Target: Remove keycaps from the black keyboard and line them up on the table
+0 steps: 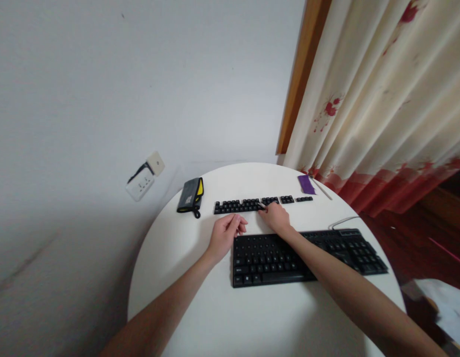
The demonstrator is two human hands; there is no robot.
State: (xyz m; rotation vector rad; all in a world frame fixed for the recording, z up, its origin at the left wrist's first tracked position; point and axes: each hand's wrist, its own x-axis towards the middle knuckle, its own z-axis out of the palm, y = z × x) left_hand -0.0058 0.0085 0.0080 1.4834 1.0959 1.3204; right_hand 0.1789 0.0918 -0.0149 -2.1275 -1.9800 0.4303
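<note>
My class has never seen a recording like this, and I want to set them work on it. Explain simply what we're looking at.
There is no machine here, only a person's two bare hands. The one picture comes from a camera worn on the person's head, looking forward and down.

On a round white table lies a black keyboard. Beyond it, small black keycaps are set out in groups. A grey and yellow pouch lies to their left; a purple cloth and a pale stick lie near the far right edge.

The right hand reaches to the keycaps and seems to hold something slim and light-coloured, too small to name. The left hand is loosely curled nearby, with nothing visible in it.
</note>
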